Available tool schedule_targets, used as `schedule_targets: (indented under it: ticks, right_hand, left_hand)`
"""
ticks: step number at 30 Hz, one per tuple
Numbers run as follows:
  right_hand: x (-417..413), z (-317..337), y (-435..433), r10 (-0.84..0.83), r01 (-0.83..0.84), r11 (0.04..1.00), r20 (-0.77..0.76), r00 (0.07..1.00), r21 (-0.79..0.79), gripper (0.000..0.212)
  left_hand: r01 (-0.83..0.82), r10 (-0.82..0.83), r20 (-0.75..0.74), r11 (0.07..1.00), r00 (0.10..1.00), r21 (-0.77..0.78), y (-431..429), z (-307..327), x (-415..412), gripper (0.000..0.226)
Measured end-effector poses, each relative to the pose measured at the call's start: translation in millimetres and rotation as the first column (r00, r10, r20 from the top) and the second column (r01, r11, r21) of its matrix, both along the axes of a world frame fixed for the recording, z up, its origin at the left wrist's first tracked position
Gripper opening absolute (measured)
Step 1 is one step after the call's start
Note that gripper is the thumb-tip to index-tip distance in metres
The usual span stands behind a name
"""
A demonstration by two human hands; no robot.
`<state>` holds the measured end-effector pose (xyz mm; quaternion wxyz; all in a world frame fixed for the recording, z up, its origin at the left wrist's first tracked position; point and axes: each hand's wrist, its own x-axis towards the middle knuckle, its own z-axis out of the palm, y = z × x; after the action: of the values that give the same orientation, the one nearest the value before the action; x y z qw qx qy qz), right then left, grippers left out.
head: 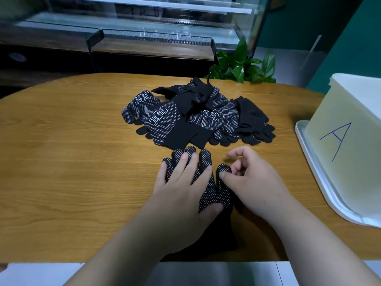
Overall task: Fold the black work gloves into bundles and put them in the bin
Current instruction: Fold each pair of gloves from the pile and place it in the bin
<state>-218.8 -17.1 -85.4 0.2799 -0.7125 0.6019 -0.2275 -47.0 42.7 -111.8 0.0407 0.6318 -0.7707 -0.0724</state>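
We look down on a broad wooden table (72, 162) with a rounded far edge, and beyond it a long glass display case (144, 21) spans the far side of the room. One pale, boxy bin (354, 100) stands at the right edge of the table, and a large letter "A" (338, 139) is drawn by hand in blue on the wall that faces us. The bin sits on one white tray (315, 182) with rounded corners. At the far middle of the table lies one loose pile of black work gloves (185, 120), their palms covered in white grip dots. They overlap too much for us to count. Three of them show the same white print of two boxed Chinese characters, which we read as 冠恒. One leafy green plant (243, 65) rises just behind the table's far edge, right of the pile. Near us, apart from the pile, a single dotted glove (212, 193) lies flat with its fingers pointing away and its cuff at the table's near edge. We cannot tell whether a second glove lies under it. The left hand (181, 193) rests flat on this glove with its fingers straight and spread, the fingertips on the glove's fingers and the thumb on its palm, pressing rather than gripping. The right hand (253, 182) is just beside it with its fingers loosely curled and grasping nothing. Only its thumb tip touches the glove's dotted thumb.
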Motion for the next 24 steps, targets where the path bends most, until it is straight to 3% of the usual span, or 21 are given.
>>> schedule_targets:
  ticks: [4, 12, 18, 21, 24]
  right_hand:
    - [-5.5, 4.3, 4.8, 0.059, -0.058, 0.998, -0.062, 0.996, 0.017, 0.033]
    - [5.5, 7.9, 17.2, 0.038, -0.011, 0.994, 0.26, 0.965, -0.105, 0.025]
    - [16.3, 3.5, 29.7, 0.205, -0.193, 0.957, 0.037, 0.978, -0.214, 0.029]
    - [14.1, 2.7, 32.2, 0.299, -0.33, 0.913, -0.157, 0.941, -0.24, 0.034]
    - [12.1, 0.6, 32.1, 0.353, -0.405, 0.879, -0.227, 0.908, -0.252, 0.035]
  left_hand:
    - [0.019, -0.019, 0.012, 0.999, 1.0, 0.033, -0.5, -3.7, 1.3, 0.084]
    - [-0.041, 0.039, -0.025, 0.998, 0.999, -0.049, 0.9, -6.7, -0.7, 0.073]
    - [-0.149, 0.144, -0.071, 0.987, 0.987, -0.056, 0.6, -11.1, -6.2, 0.078]
    - [-0.227, 0.224, -0.099, 0.974, 0.97, -0.025, 0.0, -7.3, -4.0, 0.102]
    - [-0.202, 0.207, -0.091, 0.978, 0.974, 0.056, 1.2, -0.8, 11.6, 0.119]
